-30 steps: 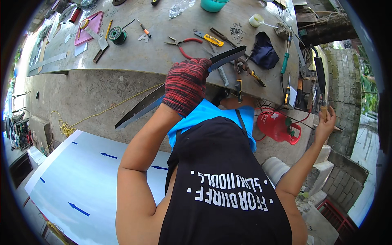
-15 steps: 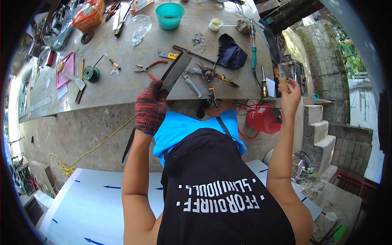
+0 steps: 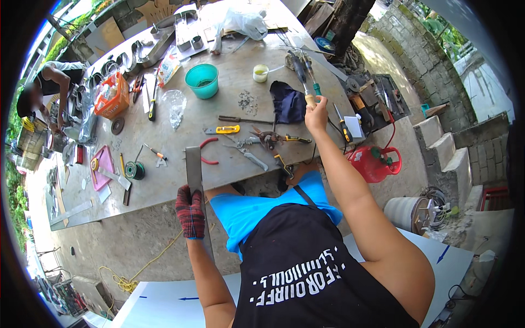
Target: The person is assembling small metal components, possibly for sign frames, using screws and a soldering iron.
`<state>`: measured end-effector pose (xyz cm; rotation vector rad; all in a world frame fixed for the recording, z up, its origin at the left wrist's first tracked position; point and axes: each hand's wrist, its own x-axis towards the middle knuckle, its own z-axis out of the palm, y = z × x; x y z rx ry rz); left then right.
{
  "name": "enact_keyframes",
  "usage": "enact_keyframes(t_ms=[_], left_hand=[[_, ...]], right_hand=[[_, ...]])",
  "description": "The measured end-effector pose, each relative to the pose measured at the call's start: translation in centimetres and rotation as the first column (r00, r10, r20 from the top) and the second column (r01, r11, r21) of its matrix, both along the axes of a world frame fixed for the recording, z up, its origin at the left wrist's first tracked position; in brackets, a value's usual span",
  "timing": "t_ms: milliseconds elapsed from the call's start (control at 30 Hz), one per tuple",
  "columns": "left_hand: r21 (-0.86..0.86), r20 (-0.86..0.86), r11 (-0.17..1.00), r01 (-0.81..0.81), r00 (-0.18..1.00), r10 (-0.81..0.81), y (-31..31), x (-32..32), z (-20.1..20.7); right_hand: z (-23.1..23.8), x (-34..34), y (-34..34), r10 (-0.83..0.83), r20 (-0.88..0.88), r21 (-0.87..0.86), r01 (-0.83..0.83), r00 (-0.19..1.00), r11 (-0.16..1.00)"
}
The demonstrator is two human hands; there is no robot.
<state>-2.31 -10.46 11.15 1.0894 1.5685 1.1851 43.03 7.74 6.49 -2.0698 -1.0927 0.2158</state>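
My left hand (image 3: 190,212), in a red and black knit glove, is closed round a long, flat metal strip (image 3: 194,168). The strip stands up past the table's front edge, and its lower end runs down beside my forearm. My bare right hand (image 3: 316,115) reaches over the table, gripping the pale wooden handle of a tool with a long dark head (image 3: 299,70); its exact kind is unclear. Just beside that head lies a green-handled soldering iron (image 3: 316,87). A navy cloth (image 3: 286,101) lies left of the right hand. Red-handled pliers (image 3: 209,151) rest near the strip's upper end.
The metal table (image 3: 164,191) also carries a teal bowl (image 3: 201,82), a small white jar (image 3: 260,73), a yellow utility knife (image 3: 227,129), snips (image 3: 268,139) and a solder spool (image 3: 134,170). A red gas tank (image 3: 372,164) stands at right. Another person (image 3: 52,90) bends over at far left.
My right hand has swung left and forward over the table with the wooden-handled tool. My left hand has come lower, turning the strip more upright. The view has shifted, showing more of the table's far side.
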Motion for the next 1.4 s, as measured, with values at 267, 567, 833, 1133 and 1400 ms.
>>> enact_keyframes(t_ms=[267, 567, 833, 1133, 1400], left_hand=[[0.000, 0.074, 0.999, -0.044, 0.996, 0.043, -1.0, -1.2, -1.0], [-0.039, 0.098, 0.996, -0.082, 0.992, 0.085, -2.7, -1.7, -1.4], [0.018, 0.077, 0.998, -0.054, 0.996, 0.052, -1.6, -1.4, -0.9], [-0.024, 0.040, 0.998, -0.056, 0.998, 0.057, -1.4, -2.4, -0.8], [-0.022, 0.067, 0.998, -0.064, 0.996, 0.065, -2.1, -2.3, 0.3]], right_hand=[[-0.7, -0.6, 4.4, -0.116, 0.021, -0.022, 0.116, 0.993, 0.993], [-3.9, 1.9, 4.2, -0.094, 0.013, -0.038, 0.094, 0.995, 0.995], [-6.0, 1.7, 5.6, -0.113, 0.146, -0.085, 0.127, 0.983, 0.988], [-5.9, 1.7, 5.9, -0.148, 0.161, -0.124, 0.168, 0.976, 0.978], [-8.4, 2.6, 5.5, -0.107, 0.138, -0.092, 0.120, 0.985, 0.988]])
